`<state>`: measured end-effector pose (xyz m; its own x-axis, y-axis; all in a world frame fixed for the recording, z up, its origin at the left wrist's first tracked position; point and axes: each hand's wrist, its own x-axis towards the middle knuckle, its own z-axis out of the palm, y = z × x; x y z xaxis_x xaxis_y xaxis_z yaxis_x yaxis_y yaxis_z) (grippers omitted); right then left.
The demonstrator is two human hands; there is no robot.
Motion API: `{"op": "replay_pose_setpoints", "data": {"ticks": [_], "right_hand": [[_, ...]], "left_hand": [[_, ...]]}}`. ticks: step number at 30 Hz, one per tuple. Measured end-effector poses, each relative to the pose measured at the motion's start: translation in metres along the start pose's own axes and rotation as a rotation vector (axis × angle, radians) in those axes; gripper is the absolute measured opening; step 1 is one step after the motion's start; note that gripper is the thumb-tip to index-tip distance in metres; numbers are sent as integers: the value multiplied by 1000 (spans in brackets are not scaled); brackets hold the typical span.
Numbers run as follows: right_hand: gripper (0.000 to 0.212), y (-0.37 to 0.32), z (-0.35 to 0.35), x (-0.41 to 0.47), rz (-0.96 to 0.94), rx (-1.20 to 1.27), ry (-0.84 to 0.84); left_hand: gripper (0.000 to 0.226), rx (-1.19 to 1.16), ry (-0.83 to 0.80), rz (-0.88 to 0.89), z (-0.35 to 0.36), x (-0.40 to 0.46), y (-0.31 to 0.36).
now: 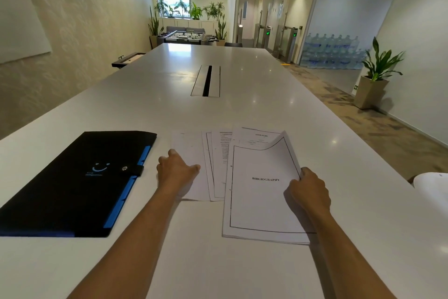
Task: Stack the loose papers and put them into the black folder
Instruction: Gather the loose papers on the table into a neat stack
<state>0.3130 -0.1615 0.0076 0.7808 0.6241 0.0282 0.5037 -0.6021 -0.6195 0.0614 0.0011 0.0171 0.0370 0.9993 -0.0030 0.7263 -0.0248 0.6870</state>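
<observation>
Several loose white papers lie fanned out on the white table (pixel 242 109) in front of me. The top sheet, headed BIBLIOGRAPHY (pixel 261 192), is on the right with its far right corner curled up. My right hand (pixel 309 189) pinches that sheet at its right edge. My left hand (pixel 178 169) rests with curled fingers on the leftmost paper (pixel 188 146). More sheets (pixel 218 158) overlap between the two. The black folder (pixel 72 182) with blue tabs lies closed, snapped with a strap, to the left of the papers.
A cable slot (pixel 207 81) is set in the table's middle, farther away. A white object (pixel 431 183) shows at the right table edge. A potted plant (pixel 373 80) stands on the floor to the right.
</observation>
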Motion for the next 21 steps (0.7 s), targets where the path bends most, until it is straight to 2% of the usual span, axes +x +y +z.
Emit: {"op": "replay_pose_setpoints", "data": {"ticks": [3,7,15,18,21], "right_hand": [[18,-2,2,1,-20,-22,-22],[43,-2,6,0,-62,-33,-47],[7,-13,13,-8,-169,-10,-113],[9,-16,14,-10,-169,17,-120],[10,-17,15,-12,-171,35,-140]], "left_hand": [[74,-135,-49,-57,-3,10,2],[65,-266,-87,-92,-3,17,2],[82,-452,-169,-210,-6,32,-4],[91,-546,-225,-233,-7,36,-6],[82,-561,-225,-229,-4,36,-7]]}}
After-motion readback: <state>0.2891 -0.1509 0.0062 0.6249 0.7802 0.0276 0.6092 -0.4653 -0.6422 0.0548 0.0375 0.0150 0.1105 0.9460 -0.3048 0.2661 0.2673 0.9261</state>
